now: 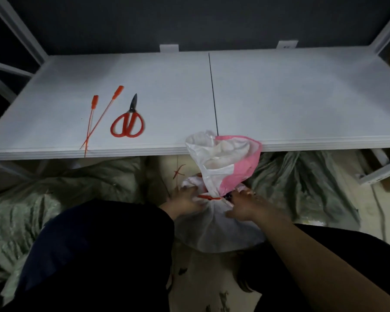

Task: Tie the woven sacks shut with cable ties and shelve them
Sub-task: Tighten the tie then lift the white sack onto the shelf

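A white woven sack [218, 228] with a pink-striped mouth [225, 158] stands on the floor below the shelf edge. Its neck is cinched by an orange cable tie [208, 197]. My left hand [185, 200] rests on the sack's left shoulder, fingers on the fabric beside the tie. My right hand [243, 207] lies spread on the right shoulder of the sack. Two spare orange cable ties [100, 114] lie crossed on the white shelf [302, 97], their tips over its front edge.
Orange-handled scissors [128, 122] lie on the shelf beside the spare ties. Green woven sacks sit on the floor at left [43, 199] and right [302, 183] under the shelf. White shelf uprights [18, 30] rise at both back corners. A cable [379, 212] runs along the floor at right.
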